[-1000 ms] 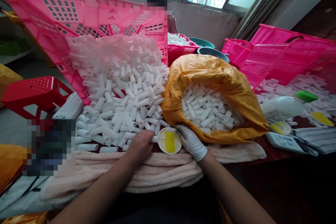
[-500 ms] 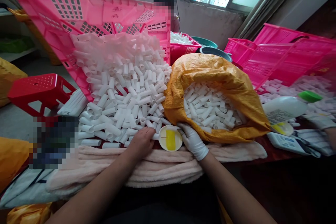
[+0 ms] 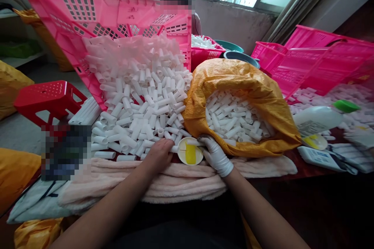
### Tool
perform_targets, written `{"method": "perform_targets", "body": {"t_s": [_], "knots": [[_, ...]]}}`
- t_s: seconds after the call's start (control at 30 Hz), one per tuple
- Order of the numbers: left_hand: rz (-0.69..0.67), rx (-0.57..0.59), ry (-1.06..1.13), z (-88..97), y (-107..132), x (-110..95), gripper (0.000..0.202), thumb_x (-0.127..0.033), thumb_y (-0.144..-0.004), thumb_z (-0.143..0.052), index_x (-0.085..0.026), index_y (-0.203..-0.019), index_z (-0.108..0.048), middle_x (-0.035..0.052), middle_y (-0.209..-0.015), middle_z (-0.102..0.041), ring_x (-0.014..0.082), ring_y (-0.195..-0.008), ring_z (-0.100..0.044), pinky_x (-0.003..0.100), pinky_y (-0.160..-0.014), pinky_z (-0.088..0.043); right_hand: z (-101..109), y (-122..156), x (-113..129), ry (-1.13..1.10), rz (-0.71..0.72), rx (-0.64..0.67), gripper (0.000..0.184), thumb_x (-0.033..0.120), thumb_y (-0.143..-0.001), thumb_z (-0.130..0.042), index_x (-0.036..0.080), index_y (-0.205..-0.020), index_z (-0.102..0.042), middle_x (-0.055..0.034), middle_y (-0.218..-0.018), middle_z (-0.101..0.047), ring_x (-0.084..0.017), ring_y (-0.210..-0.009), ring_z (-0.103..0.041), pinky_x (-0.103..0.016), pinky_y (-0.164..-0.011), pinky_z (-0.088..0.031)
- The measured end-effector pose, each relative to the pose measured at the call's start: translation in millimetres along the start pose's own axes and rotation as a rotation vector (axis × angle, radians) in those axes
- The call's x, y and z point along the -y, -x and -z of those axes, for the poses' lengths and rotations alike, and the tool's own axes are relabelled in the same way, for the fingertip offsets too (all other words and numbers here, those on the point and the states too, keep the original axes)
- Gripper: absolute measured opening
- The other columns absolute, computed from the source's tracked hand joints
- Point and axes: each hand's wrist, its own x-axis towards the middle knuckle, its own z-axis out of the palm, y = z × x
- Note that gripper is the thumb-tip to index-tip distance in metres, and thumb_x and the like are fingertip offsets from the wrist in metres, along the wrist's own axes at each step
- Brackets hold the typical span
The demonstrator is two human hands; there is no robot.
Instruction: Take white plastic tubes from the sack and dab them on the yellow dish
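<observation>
A tube (image 3: 194,142) appears pinched by the gloved right hand (image 3: 215,156) over the dish (image 3: 189,152) (the bare left hand (image 3: 157,156), unclenched, rests just left of it).

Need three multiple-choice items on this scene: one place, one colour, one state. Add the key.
1. Where is the round dish with the yellow patch?
A) between the left hand and the right hand
B) on the red stool
C) inside the orange sack

2. What colour is the glove on the right hand?
A) blue
B) orange
C) white

3. What state is the orange sack in?
A) tied shut
B) open, with white tubes inside
C) flat and empty

Answers:
1. A, the dish sits right between the two hands.
2. C, the glove shows white, while the left hand is bare.
3. B, its gaping mouth shows the white tubes.
</observation>
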Motion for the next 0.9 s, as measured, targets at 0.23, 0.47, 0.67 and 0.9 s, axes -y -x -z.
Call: {"method": "perform_targets", "body": {"t_s": [0.23, 0.47, 0.67, 0.9], "knots": [[-0.019, 0.008, 0.003, 1.6, -0.3, -0.1, 0.014, -0.011, -0.071, -0.041, -0.018, -0.077, -0.053, 0.0053, -0.079, -0.055, 0.0193, -0.081, -0.050, 0.030, -0.075, -0.041, -1.9, 1.9, -2.7, -0.030, -0.066, -0.013, 0.025, 0.020, -0.083, -0.042, 0.016, -0.101, -0.059, -0.0087, -0.102, -0.062, -0.022, -0.097, -0.056, -0.041, -0.093, -0.043], [-0.031, 0.014, 0.006, 0.6, -1.3, 2.1, 0.012, -0.011, -0.070, -0.043, -0.019, -0.073, -0.052, 0.0041, -0.075, -0.055, 0.0188, -0.078, -0.051, 0.030, -0.073, -0.043, -2.8, 2.0, -3.1, -0.033, 0.045, -0.103, 0.014, 0.012, -0.075, -0.048, 0.018, -0.082, -0.059, -0.0056, -0.088, -0.060, -0.020, -0.085, -0.056, -0.039, -0.083, -0.047], [-0.057, -0.028, 0.008, 3.2, 1.5, -0.7, 0.017, -0.012, -0.070, -0.046, -0.018, -0.082, -0.056, 0.0058, -0.087, -0.060, 0.0198, -0.087, -0.052, 0.031, -0.079, -0.043, -2.0, 5.3, -4.7, -0.121, 0.052, -0.266, 0.014, 0.017, -0.078, -0.053, 0.021, -0.089, -0.058, -0.0055, -0.099, -0.060, -0.020, -0.097, -0.055, -0.040, -0.090, -0.045], [-0.008, -0.074, 0.030, 29.8, 7.4, -23.8, 0.021, -0.024, -0.080, -0.046, -0.017, -0.097, -0.056, 0.0057, -0.085, -0.063, 0.0195, -0.080, -0.056, 0.031, -0.073, -0.041, 6.8, 14.7, 39.6, -0.731, -0.226, -0.181, 0.025, 0.032, -0.081, -0.057, 0.023, -0.104, -0.054, -0.0042, -0.102, -0.061, -0.010, -0.062, -0.058, -0.026, -0.056, -0.053]]}}
